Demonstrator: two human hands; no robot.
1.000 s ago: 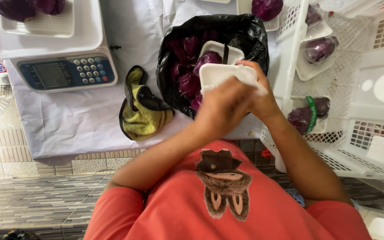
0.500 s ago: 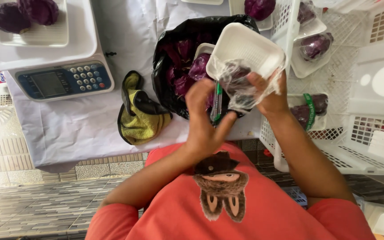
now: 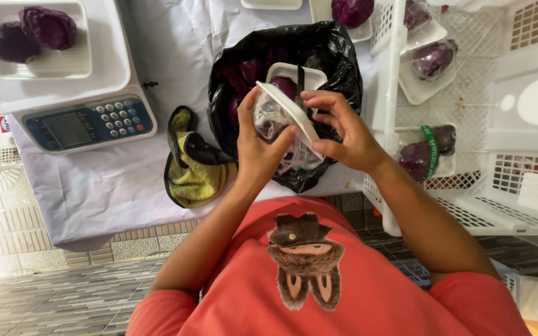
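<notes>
— Both hands on one thing?
— Yes. Left hand (image 3: 258, 146) has its grip closed round the white foam tray (image 3: 289, 113), tilted on edge, with clear film (image 3: 270, 119) under it; right hand (image 3: 344, 134) pinches the tray's rim.
— Where?
— Above the black bag (image 3: 331, 56) of purple cabbage on the worktop (image 3: 113, 168).

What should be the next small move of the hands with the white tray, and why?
Probably peel the clear film off the white foam tray. The left hand grips the film side, the right hand pinches the tray's edge, and the tray stands tilted on edge above the black bag.
</notes>
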